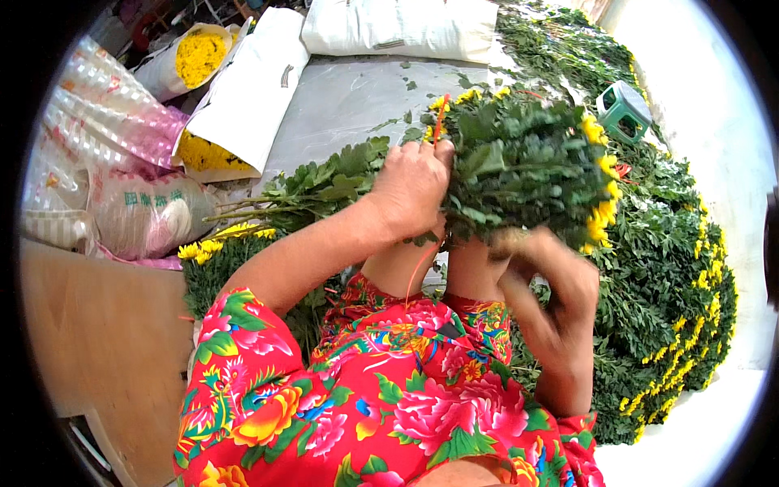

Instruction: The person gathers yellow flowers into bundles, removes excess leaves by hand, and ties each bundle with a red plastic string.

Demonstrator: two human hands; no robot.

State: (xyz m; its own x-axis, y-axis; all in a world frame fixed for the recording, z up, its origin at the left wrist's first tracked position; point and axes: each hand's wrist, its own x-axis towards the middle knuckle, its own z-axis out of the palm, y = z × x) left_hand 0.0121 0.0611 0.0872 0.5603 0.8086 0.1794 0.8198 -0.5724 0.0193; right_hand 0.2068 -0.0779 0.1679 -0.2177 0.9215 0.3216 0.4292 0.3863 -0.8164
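Note:
My left hand grips a large bunch of yellow chrysanthemums around its stems, above my knees. The leafy heads point right, and the bare stem ends stick out to the left. A red tie string rises from the top of my left fist, and a thin red strand hangs below it onto my lap. My right hand is blurred by motion under the right part of the bunch. Its fingers are bent close to the leaves; whether they hold anything is unclear.
Cut chrysanthemums are heaped along the right side, with a green plastic stool among them. More yellow blooms lie by my left elbow. White-wrapped bundles and stuffed sacks stand at the left. A wooden board is at lower left.

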